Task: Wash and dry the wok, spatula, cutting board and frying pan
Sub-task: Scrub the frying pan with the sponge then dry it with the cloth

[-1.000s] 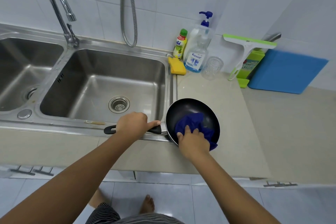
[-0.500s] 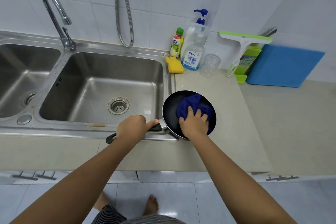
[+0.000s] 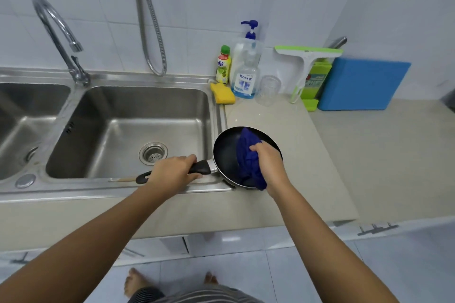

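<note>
Double steel sink [image 3: 128,115] takes the left, beige counter [image 3: 369,160] the right. Blue cutting board [image 3: 364,83] stands upright against the back wall tiles, well apart from the work; probably done already, though that is only a guess. Frying pan [image 3: 225,155] sits at the front over the join of sink rim and counter, pointing left along the rim; can't tell if its base lies flat or is lifted a little. Step in hand looks like drying the pan's inside. Dark blue cloth [image 3: 248,165] is bunched over the right half of the bowl, and the left half is bare. To do it well: sweep the cloth round the whole bowl, bare left side included, then up the wall to the rim. Steady the pan so it doesn't slip into the basin, then turn it over for the underside. Black handle [image 3: 202,168] juts left. Left hand [image 3: 170,174] wraps it, fingers curled round. Right hand [image 3: 268,162] clutches the cloth, fingers dug into its folds, pressing it onto the pan's right side.
</note>
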`<state>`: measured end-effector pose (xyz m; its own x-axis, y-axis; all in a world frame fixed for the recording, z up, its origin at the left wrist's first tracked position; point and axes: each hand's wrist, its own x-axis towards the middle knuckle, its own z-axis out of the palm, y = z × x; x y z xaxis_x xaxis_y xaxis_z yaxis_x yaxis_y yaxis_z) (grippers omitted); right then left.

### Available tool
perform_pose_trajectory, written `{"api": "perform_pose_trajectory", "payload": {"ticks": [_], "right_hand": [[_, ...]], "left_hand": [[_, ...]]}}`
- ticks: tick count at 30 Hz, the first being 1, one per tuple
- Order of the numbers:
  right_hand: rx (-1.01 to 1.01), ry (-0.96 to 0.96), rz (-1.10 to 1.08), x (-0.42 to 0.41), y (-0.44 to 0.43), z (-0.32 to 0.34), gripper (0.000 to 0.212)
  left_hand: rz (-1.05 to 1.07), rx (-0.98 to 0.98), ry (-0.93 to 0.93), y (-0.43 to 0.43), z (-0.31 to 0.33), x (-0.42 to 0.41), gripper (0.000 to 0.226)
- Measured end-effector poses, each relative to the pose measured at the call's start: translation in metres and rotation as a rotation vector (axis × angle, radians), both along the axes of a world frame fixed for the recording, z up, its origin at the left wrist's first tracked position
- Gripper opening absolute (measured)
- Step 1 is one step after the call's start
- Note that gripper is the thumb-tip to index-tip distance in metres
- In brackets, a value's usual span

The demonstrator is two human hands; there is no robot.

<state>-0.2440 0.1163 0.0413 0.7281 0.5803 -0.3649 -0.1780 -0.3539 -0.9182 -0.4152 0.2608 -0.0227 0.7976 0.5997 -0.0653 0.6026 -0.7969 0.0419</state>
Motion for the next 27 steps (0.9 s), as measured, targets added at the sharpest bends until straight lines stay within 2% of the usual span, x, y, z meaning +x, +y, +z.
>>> {"api": "perform_pose_trajectory", "payload": {"ticks": [4,6,10,16,17,18,20,23,27], "right_hand": [[0.154,-0.052,-0.048,-0.013,-0.022,0.015,0.014],[0.239,-0.073,-0.092,-0.019,-0.027,0.020,0.014],[0.353,-0.193,-0.151,-0.021,-0.026,0.026,0.014],[0.363,-0.480,-0.166,-0.017,-0.011,0.020,0.015],[0.350,-0.519,-0.166,-0.019,-0.007,0.016,0.020],[0.340,-0.548,-0.167,-0.021,-0.003,0.013,0.035],[0.355,-0.536,-0.185,-0.023,0.005,0.007,0.054],[0.433,-0.499,-0.222,-0.021,0.015,0.006,0.052],[0.486,-0.501,-0.253,-0.010,0.017,0.014,0.057]], "left_hand": [[-0.064,0.113,-0.048,0.003,0.012,0.009,0.045],[-0.054,0.123,-0.037,0.008,0.021,0.011,0.045],[-0.013,0.037,-0.044,0.012,0.036,0.013,0.046],[0.053,-0.036,-0.024,0.004,0.054,0.012,0.045],[0.063,-0.059,-0.026,0.002,0.054,0.011,0.047],[0.076,-0.093,-0.030,0.000,0.055,0.010,0.048],[0.106,-0.188,-0.053,-0.003,0.055,0.009,0.052],[0.149,-0.306,-0.105,-0.005,0.054,0.003,0.061],[0.198,-0.359,-0.122,-0.003,0.054,-0.003,0.068]]}}
